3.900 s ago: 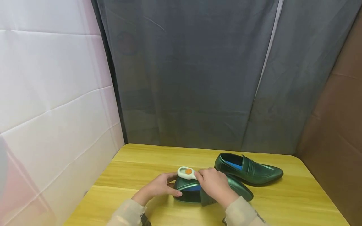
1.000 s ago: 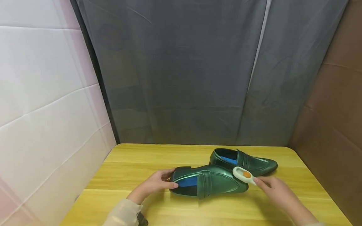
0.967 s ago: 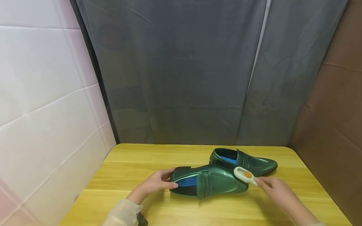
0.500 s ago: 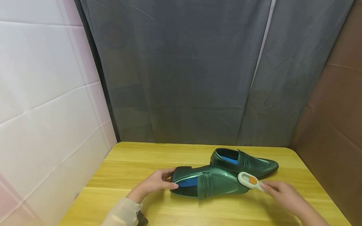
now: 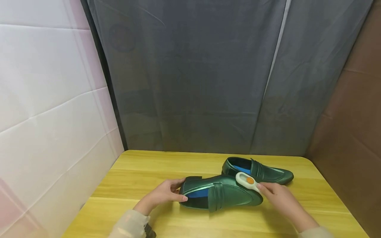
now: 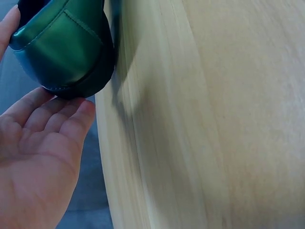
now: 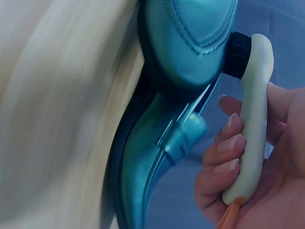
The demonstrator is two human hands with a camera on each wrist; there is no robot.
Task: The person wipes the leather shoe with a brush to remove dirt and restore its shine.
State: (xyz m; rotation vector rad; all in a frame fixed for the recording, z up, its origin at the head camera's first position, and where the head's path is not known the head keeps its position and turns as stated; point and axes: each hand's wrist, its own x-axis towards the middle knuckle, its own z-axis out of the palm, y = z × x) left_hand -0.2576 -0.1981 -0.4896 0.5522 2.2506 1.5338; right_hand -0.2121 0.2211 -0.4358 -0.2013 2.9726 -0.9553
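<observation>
The nearer dark green loafer (image 5: pixel 233 196), blue-lined inside, is tipped on its side with its heel to the left. My left hand (image 5: pixel 163 193) pinches its heel end, thumb at the opening's rim; in the left wrist view, fingertips touch the bottom of the heel (image 6: pixel 62 50). Curled around the handle of a white shoe brush (image 7: pixel 255 114), my right hand (image 5: pixel 278 198) has its fingers wrapped below the head. The brush has an orange spot on its back. Its short black bristles (image 7: pixel 237 55) touch the upper near the toe in the right wrist view.
A matching green loafer (image 5: pixel 274 173) lies just behind, toe to the right, close against the nearer one. Both are on a yellow wood-grain table (image 5: pixel 143 165). A grey curtain (image 5: pixel 193 82) hangs behind, with a white panel (image 5: pixel 53 99) left and brown one (image 5: pixel 342 132) right.
The brush went from the heel part of the nearer loafer to its toe, and in the last half second slid back left along the upper. My left hand stays at the heel.
</observation>
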